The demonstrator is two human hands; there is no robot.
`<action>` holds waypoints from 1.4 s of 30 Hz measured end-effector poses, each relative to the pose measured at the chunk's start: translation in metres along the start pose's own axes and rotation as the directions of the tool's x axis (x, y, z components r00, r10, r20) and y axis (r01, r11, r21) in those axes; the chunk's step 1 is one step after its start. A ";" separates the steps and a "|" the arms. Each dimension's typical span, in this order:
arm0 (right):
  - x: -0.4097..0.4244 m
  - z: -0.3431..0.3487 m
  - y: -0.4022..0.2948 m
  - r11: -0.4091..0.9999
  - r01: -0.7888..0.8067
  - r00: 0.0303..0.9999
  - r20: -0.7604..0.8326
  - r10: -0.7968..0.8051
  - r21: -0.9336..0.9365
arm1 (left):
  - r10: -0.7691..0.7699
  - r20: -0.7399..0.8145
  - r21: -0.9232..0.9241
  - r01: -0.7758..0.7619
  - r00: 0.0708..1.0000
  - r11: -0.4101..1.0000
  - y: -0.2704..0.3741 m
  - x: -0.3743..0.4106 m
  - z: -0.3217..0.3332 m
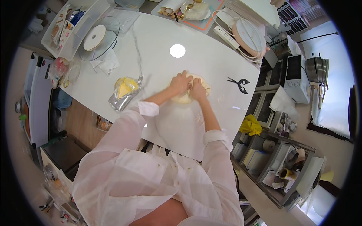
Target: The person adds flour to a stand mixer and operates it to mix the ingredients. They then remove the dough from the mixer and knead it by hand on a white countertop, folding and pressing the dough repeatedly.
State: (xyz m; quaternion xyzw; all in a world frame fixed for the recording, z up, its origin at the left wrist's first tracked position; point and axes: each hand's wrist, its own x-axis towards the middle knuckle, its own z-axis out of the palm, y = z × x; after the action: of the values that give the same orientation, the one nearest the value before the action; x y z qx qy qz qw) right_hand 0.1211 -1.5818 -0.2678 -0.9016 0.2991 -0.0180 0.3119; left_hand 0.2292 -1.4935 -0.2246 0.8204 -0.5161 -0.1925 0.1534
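Observation:
On the white marbled table [181, 127] lies a round of pale dough [183, 99]. My left hand [181, 83] grips its upper left part, fingers curled into the surface. Close beside it, my right hand [198, 89] has its fingers bent into the right half of the dough. Folds show along the dough's right edge, and both hands cover its middle. To the left of my left forearm sits a block of butter [124, 89] in opened foil wrapping [121, 103]. A pair of black scissors [240, 84] rests on the table at the right.
A glass turntable stand [109, 49], a crumpled tissue [109, 62] and a clear plastic bin [84, 31] occupy the far left. A power strip [226, 37] and a round pink-rimmed appliance [249, 36] stand at the far right. A wheeled cart [263, 178] stands beside the table's right edge.

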 end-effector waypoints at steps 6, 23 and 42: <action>-0.031 -0.041 0.041 0.989 -0.047 0.975 -0.209 0.076 0.140 | -0.035 0.028 -0.354 0.043 0.999 0.934 -0.059 -0.012 -0.039; -0.092 -0.117 0.041 0.221 -0.230 0.923 0.140 0.360 0.948 | 0.439 -0.211 0.137 -0.418 0.873 0.898 0.139 -0.146 -0.016; -0.127 -0.032 0.063 0.710 -0.456 0.824 -0.047 0.564 0.537 | -0.294 0.344 -0.661 0.452 0.892 0.599 0.053 -0.085 0.088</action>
State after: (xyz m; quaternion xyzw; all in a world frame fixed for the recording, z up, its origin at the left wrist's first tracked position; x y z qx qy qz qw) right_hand -0.0235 -1.5686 -0.2586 -0.6622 0.5529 -0.1018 0.4953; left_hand 0.1126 -1.4432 -0.2646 0.7573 -0.2258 -0.4895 0.3686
